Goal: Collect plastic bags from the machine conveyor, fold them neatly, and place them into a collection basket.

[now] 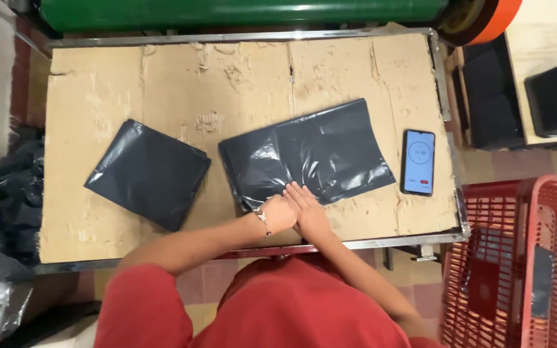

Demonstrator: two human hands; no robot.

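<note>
**On the cardboard bench, two hands press a stack of black bags flat**

At the far left, a heap of crumpled black plastic point(8, 193) sags beside the table, loose and glossy. On the worn, torn cardboard top point(182, 84) lies a folded square of black bags point(148, 173), set at an angle and well apart from the work, seemingly put aside. Now the centre: a wider stack of black plastic bags point(311, 154), thin, shiny and wrinkled, lies near the front edge. The left hand point(278, 212), a bracelet at the wrist, and the right hand point(307, 209) sit side by side, touching, fingers straight and together, palms down on the stack's near edge, gripping nothing, likely smoothing it. Further right a phone point(418, 162) lies face up with its screen lit, clear of the plastic. At the far right stands a red plastic basket point(523, 258) with lattice walls.
</note>
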